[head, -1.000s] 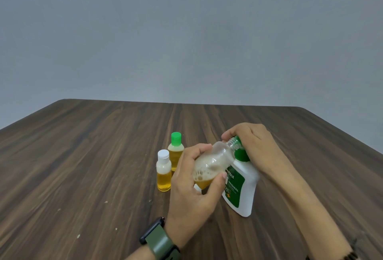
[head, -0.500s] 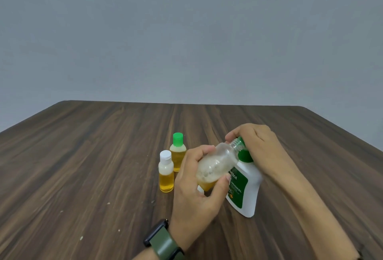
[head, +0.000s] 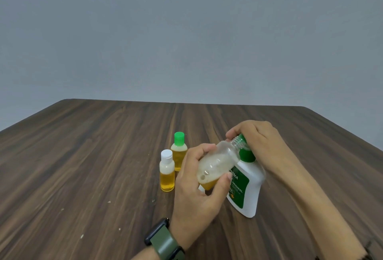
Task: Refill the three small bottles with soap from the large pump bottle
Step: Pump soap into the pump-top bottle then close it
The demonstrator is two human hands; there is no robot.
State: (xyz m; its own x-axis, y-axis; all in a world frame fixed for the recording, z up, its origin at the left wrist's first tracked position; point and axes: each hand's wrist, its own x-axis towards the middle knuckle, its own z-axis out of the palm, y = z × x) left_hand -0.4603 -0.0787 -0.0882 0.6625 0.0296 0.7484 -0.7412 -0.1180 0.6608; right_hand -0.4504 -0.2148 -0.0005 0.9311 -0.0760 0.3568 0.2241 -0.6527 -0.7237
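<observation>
Toward the right front of the dark wood table (head: 93, 156), your left hand (head: 199, 195) grips the light, squeezable clear small bottle (head: 215, 163) mid-body, tilted to the white large pump bottle (head: 246, 185), whose green pump your right hand (head: 259, 141) clasps; soap likely makes both slippery.

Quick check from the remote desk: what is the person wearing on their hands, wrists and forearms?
Both forearms are bare, no sleeves or gloves. The left hand has a smartwatch at the wrist, black case on an olive-green strap. The right hand shows no rings; something dark sits at the frame's lower right edge, too cropped to identify.
</observation>
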